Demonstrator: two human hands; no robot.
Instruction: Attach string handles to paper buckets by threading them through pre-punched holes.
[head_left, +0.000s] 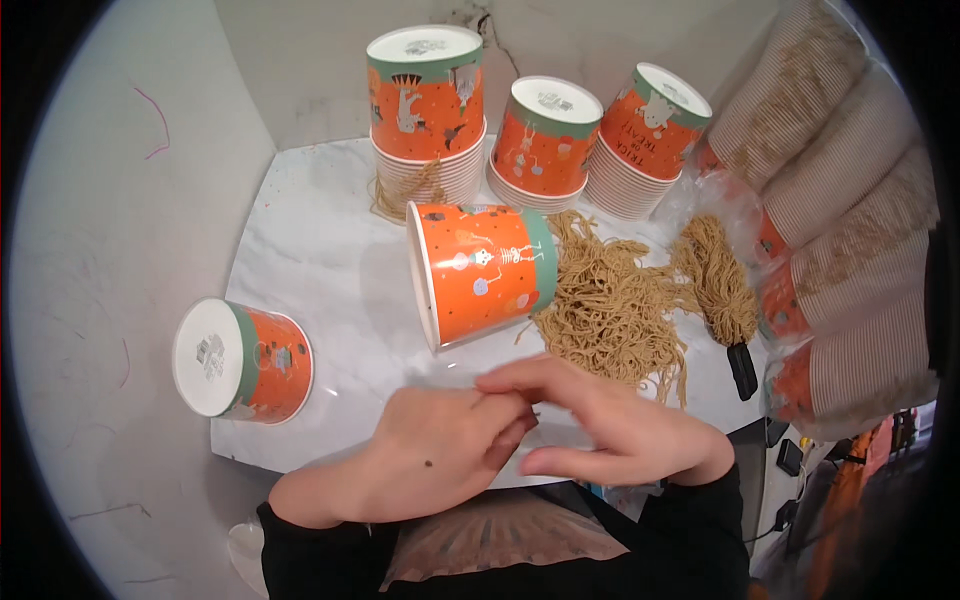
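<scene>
My left hand (440, 440) is closed near the table's front edge, its fingers curled in. A small dark bit shows by its fingertips, too small to name. My right hand (625, 425) reaches across, fingers stretched and thumb apart, its fingertips touching the back of the left hand's knuckles. Just beyond both hands, an orange paper bucket (480, 270) with a green band lies on its side, mouth to the left. Its base end touches a loose heap of tan yarn (615, 310). Right of that lies a tan yarn bundle (715, 280) with a black end piece.
Three upside-down bucket stacks (425, 110) stand at the back, yarn strands around the left one. Another bucket (265, 365) sits at the left of the white marbled table (340, 260). Plastic-wrapped bucket stacks (860, 270) crowd the right side. Walls (130, 250) rise left and behind.
</scene>
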